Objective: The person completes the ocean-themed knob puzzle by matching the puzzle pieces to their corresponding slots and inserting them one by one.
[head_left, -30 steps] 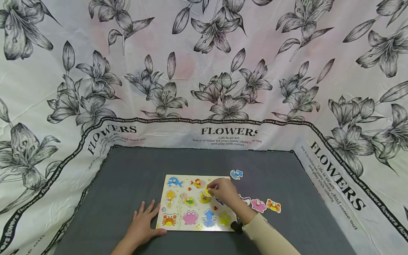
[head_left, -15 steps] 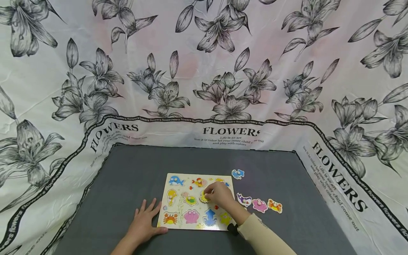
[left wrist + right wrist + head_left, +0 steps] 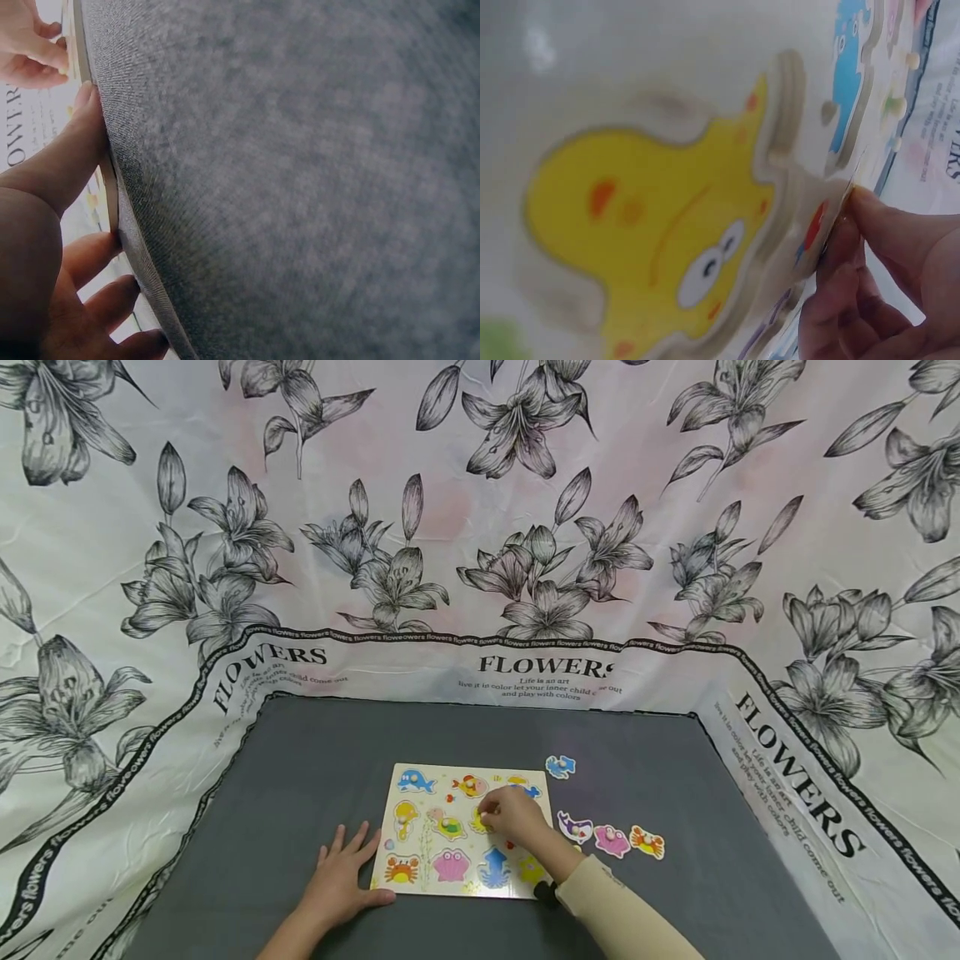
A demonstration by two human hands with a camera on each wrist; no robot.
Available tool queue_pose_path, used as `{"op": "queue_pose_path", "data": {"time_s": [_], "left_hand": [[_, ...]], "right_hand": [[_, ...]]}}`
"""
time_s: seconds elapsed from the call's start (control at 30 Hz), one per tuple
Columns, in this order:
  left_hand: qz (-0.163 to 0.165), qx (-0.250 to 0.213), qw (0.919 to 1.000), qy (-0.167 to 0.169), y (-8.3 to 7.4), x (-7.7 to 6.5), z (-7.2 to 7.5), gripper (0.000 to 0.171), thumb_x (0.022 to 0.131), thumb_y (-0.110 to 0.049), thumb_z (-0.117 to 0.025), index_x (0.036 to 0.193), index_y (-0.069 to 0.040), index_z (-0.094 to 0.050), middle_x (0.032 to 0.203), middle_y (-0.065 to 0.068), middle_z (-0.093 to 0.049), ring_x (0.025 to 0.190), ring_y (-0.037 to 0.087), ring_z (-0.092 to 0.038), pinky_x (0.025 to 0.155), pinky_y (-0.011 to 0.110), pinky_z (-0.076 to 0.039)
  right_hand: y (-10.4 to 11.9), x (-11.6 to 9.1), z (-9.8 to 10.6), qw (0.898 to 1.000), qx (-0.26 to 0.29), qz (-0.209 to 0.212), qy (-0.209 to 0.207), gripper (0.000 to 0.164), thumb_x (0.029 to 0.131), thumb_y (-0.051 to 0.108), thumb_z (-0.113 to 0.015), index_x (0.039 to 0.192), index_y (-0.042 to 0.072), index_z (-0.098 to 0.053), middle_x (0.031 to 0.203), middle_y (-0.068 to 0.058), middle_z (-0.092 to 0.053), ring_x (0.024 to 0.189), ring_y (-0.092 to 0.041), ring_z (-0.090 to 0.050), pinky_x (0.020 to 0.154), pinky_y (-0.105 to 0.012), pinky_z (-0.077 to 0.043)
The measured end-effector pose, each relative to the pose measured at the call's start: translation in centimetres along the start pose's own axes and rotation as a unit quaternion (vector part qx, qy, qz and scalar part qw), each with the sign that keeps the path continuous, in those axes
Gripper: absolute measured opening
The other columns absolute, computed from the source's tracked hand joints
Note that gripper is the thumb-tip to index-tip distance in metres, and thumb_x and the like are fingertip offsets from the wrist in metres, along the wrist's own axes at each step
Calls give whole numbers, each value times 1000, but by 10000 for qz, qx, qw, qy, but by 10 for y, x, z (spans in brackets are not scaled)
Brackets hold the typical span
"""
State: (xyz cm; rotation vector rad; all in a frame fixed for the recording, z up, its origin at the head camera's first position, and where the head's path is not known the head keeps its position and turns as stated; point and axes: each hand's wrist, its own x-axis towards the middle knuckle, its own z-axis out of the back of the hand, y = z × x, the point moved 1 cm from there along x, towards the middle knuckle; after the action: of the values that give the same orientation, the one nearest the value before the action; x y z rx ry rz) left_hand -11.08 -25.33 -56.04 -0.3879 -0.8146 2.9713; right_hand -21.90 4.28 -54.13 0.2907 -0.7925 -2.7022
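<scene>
A wooden peg puzzle board (image 3: 444, 772) with sea-animal pictures lies on the dark grey cloth. Over its middle row, my right hand (image 3: 517, 818) pinches a round yellow puzzle piece (image 3: 476, 821), which overlaps the matching yellow picture; the fingers hide much of it. My left hand (image 3: 341, 875) rests with spread fingers at the board's left edge, thumb by the near corner. In the left wrist view the thumb (image 3: 81, 139) lies against the board's rim. The right wrist view shows a yellow starfish recess (image 3: 652, 202) close up, with my right fingertips low at the board beyond it.
Right of the board lie a purple-and-white piece (image 3: 575, 828), a pink shell piece (image 3: 612, 841) and an orange crab piece (image 3: 647, 842). A blue piece (image 3: 560, 767) lies by the far right corner. Flower-printed fabric (image 3: 540, 568) stands behind the table.
My right hand has brought the yellow piece left and down from beside the matching picture onto it, and then stays there. My left hand keeps its place at the board's edge.
</scene>
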Motion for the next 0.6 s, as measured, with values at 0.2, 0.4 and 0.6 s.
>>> {"op": "queue_pose_path", "data": {"time_s": [0.2,0.4,0.6], "left_hand": [[9,23,10000,21,-1,-1,1,111,61,-62,-88,152,-12,-48,161,20,-34,150,56,-13,113,77,-15],[29,52,10000,51,-2,0,0,111,61,-62,-87,152,-11,-48,161,20,-34,150,55,-12,113,77,-14],[16,85,10000,41,-1,0,0,111,61,-63,-87,152,-11,-48,161,20,-34,150,55,-12,113,77,-15]], "right_hand": [[-6,-2,4,9994,316,40,108,11,88,17,-79,99,15,-79,86,6,-69,72,-8,-58,63,-27,-49],[-18,-16,24,9981,490,-17,-375,20,86,16,-80,107,14,-79,95,0,-72,75,-10,-62,61,-27,-51],[-34,-34,48,9935,608,-447,-851,21,86,15,-81,107,11,-79,98,-2,-74,79,-14,-64,62,-28,-53]]}}
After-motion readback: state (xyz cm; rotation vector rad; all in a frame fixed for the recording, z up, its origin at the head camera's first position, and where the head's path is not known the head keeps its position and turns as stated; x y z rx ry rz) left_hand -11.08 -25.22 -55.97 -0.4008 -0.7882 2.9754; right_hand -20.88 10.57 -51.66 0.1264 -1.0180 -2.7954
